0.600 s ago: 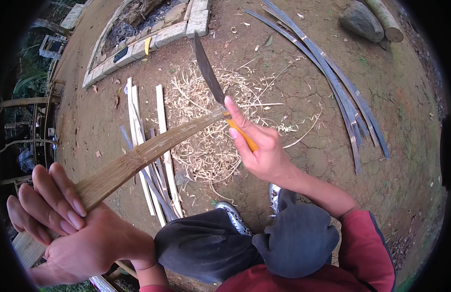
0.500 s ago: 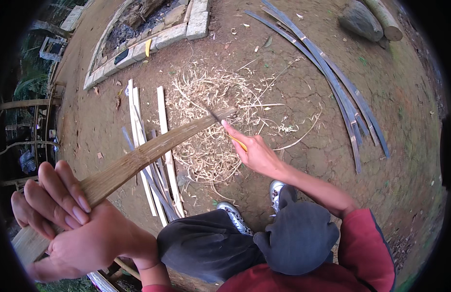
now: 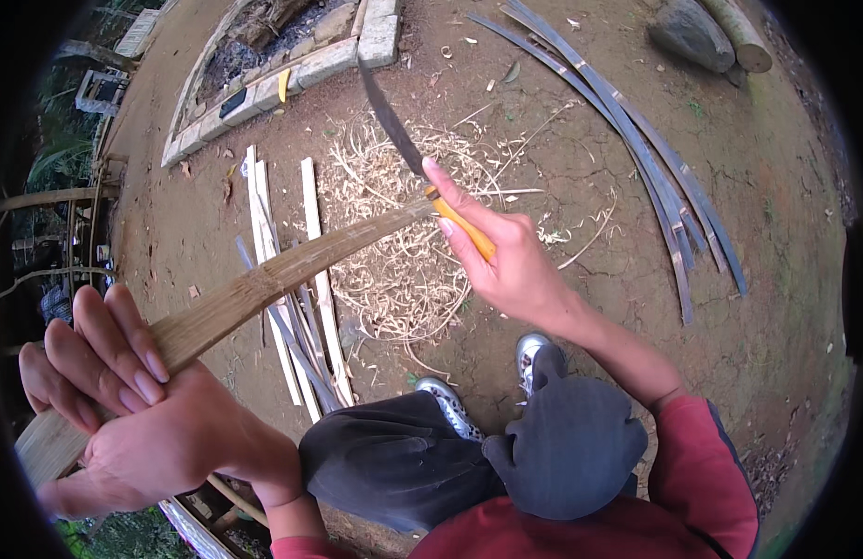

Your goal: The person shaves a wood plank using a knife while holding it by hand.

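Observation:
My left hand, at the lower left, is wrapped round the near end of a long bamboo strip. The strip slants up to the right, its far end by my right hand. That hand is closed on the orange handle of a knife, thumb and index finger near the base of the dark, curved blade. The blade points up and away, off the strip's surface. Under the strip's far end, a heap of curly shavings covers the ground.
Pale split strips lie on the ground left of the shavings. Long dark strips curve across the right side. A stone-edged fire pit is at the top left, and a boulder beside a log at the top right.
My right hand has shifted slightly right, and the knife has swung from lying across the strip's end to pointing up and away. The left hand still holds the strip, almost unmoved.

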